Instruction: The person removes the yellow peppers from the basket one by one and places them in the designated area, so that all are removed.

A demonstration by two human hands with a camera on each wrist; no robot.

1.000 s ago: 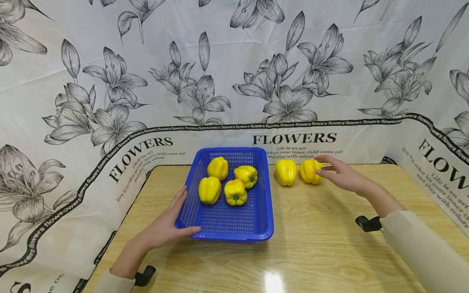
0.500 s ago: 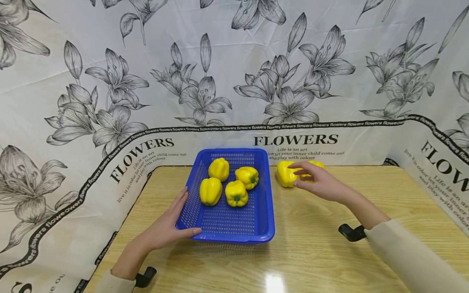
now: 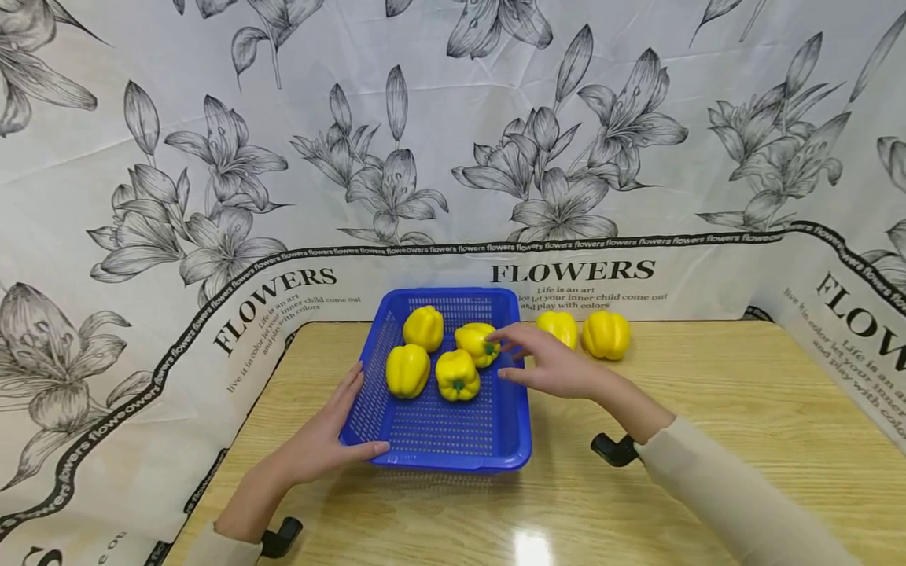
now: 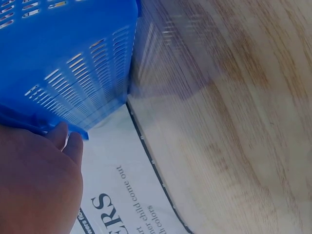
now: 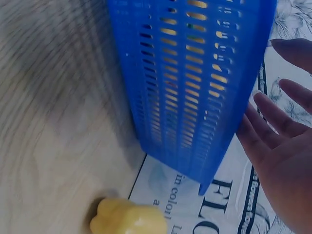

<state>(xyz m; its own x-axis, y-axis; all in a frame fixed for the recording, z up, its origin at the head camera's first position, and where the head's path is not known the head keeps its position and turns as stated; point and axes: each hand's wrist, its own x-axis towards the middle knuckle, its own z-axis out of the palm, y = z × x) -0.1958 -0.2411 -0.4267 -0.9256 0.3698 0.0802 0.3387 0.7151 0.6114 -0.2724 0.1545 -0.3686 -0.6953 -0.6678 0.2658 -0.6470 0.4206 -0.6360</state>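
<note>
A blue plastic basket with slotted walls stands on the table, several yellow bell peppers lying inside it. My left hand holds its near left corner, thumb over the front rim and fingers along the left side. Over the right rim reaches my right hand, fingers spread and holding nothing; its fingertips overlap the rightmost pepper inside in the head view. In the right wrist view, that hand's fingers lie right at the basket's rim. Two more yellow peppers rest on the table to the right.
The wooden table backs onto a white cloth with flower drawings and lettering, which also rises along both sides. Black wrist-worn pieces hang by both forearms.
My right hand has swept left, away from the far right pepper, past its neighbour and over the basket's right rim. The left hand stays on the basket; the peppers have kept their places.
</note>
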